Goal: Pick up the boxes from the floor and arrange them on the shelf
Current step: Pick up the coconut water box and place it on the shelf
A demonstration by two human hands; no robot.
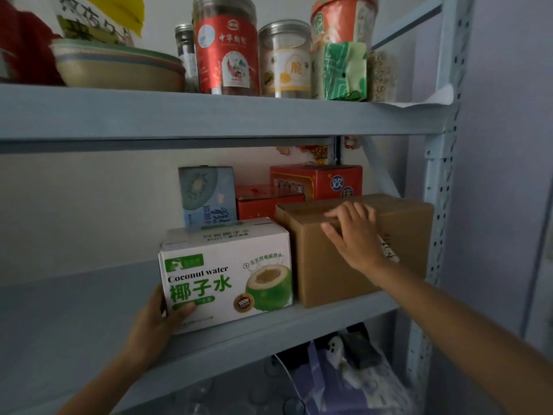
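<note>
A white and green coconut water box (230,274) stands on the middle shelf (299,322) of a pale blue rack. My left hand (161,322) grips its lower left corner, thumb on the front face. Right beside it sits a plain brown cardboard box (329,271). My right hand (353,232) lies on that box's top front edge, fingers hooked over the top and thumb on the front. Behind them stand a blue kiwi-print box (206,196), a small red box (263,202) and a larger red box (320,181).
The upper shelf (209,115) holds stacked bowls (119,67), several jars (227,46) and packets. The rack's perforated right post (440,205) stands close to the brown box. Bags (344,381) lie on the level below. The middle shelf's left part shows bare board.
</note>
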